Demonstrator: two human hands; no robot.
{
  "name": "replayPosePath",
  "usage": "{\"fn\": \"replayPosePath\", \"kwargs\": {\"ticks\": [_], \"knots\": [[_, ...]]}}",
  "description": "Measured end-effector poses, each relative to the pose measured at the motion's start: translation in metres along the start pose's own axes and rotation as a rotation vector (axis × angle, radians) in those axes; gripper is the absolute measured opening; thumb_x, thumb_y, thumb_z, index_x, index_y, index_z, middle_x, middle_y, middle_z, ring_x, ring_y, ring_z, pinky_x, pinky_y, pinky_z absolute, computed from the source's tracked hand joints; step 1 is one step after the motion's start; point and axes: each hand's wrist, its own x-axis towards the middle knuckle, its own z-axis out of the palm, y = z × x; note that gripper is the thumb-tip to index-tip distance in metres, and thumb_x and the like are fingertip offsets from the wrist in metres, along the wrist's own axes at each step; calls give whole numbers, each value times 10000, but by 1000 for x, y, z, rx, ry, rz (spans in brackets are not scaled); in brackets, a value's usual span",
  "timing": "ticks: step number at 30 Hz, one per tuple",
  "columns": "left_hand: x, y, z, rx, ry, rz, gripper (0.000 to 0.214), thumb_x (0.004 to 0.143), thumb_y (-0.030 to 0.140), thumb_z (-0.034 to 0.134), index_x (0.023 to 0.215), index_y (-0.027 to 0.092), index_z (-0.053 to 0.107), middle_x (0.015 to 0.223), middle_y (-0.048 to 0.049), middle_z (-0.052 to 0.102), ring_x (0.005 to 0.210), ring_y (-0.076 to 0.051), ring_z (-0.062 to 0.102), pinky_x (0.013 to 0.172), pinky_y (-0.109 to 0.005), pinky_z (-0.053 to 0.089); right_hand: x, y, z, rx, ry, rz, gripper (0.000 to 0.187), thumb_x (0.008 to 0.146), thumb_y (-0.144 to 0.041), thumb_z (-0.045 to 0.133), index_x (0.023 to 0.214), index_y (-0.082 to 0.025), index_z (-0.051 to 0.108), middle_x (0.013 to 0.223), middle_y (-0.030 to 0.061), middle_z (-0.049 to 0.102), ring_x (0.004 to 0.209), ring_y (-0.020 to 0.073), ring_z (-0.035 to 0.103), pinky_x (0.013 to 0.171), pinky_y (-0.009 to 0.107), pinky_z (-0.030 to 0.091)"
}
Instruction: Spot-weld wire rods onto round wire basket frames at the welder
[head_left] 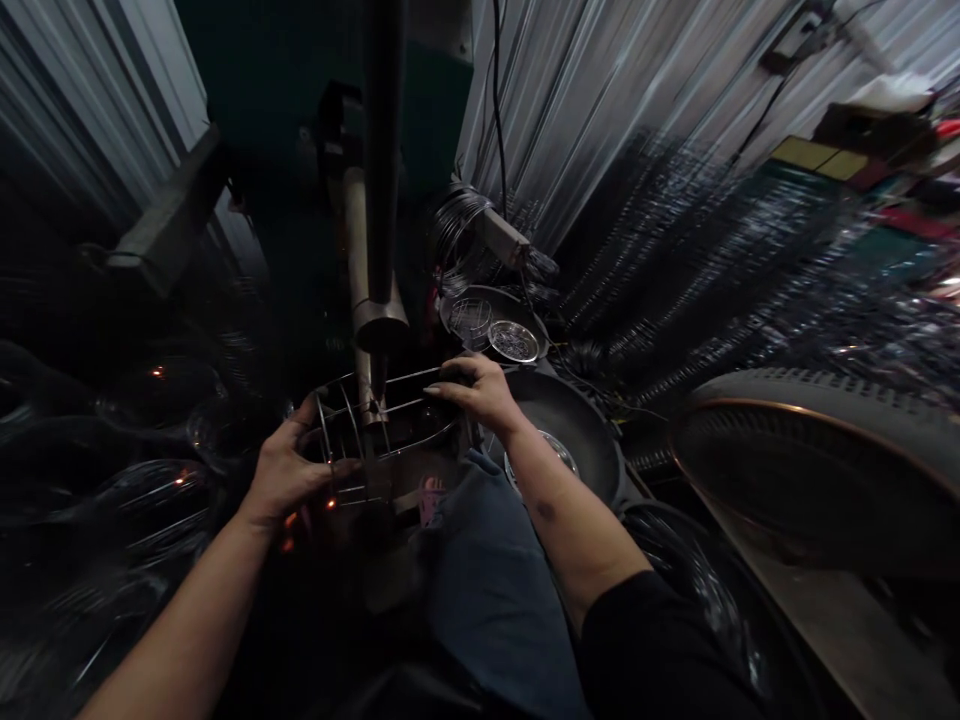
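Observation:
A wire frame of thin metal rods is held level in front of me, below two upright machine rods. Wrapped around its left end is my left hand, with the thumb under the wires and the fingers above. My right hand pinches the frame's right far side between thumb and fingers. The narrow metal tip of the machine's rod stands at the frame's wires; whether they touch I cannot tell. Small orange sparks glow near my left hand.
Right of the frame stand a dark round pan and a smaller tray with small metal pieces. A big round basin is at the right. Wire coils lie behind; stacked wire goods line the corrugated wall.

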Motion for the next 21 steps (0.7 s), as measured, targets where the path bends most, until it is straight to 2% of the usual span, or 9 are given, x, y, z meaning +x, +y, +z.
{"fn": "replayPosePath", "kwargs": {"ticks": [2,4,8,10,13,15,17,19,21], "knots": [[-25,0,-8,64,-16,35,1092,426,385,896,1405,246,432,1292,-123,591,1153,-339,577,993,-495,463,-36,-12,-4,-52,113,-35,233,659,-399,773,792,-214,723,869,63,666,883,213,584,829,334,446],[-54,-4,-15,113,14,-17,1046,427,396,894,1375,255,472,1270,-112,608,1115,-336,602,948,-478,504,-84,-21,0,-4,77,-6,168,724,-385,727,760,-220,719,817,65,665,823,207,599,820,343,460],[-101,-24,-19,45,129,-360,795,487,555,832,1159,179,632,980,-123,711,881,-319,687,732,-449,587,-172,-26,42,263,-474,112,266,603,-437,802,765,-245,713,811,39,687,806,226,640,796,354,486],[-114,-33,-20,-116,95,-502,715,566,677,726,1033,139,663,960,-155,707,859,-315,691,691,-441,589,-193,-26,66,452,-582,324,343,566,-460,811,792,-233,690,770,16,682,775,220,650,764,357,504],[-128,-37,-29,-103,29,-553,711,648,701,642,1055,118,659,1101,-199,669,973,-332,667,768,-462,575,-189,-28,84,801,-524,693,368,611,-471,769,790,-183,625,636,-7,644,560,163,616,561,304,509],[-136,-36,-40,151,-19,-377,730,647,611,699,1217,165,607,1258,-177,603,1141,-352,584,887,-485,530,-171,-31,79,933,-521,794,328,624,-402,768,755,-152,601,581,0,636,467,136,579,466,259,474],[-143,-33,-50,388,-133,-53,812,634,499,745,1365,255,490,1414,-113,487,1297,-351,445,1009,-500,442,-152,-34,70,950,-566,832,231,655,-293,748,723,-130,599,551,13,639,424,120,559,419,225,439],[-146,-32,-53,500,-293,246,871,654,412,733,1440,313,370,1493,-66,390,1362,-335,355,1078,-493,365,-137,-39,64,922,-617,872,119,700,-196,690,710,-116,603,521,16,636,385,108,536,379,200,393],[-144,-33,-50,562,-365,412,917,672,367,716,1477,322,279,1505,-75,368,1353,-330,371,1085,-481,359,-127,-45,65,888,-648,900,56,724,-134,639,689,-107,603,498,14,627,348,97,509,350,187,352]]}}
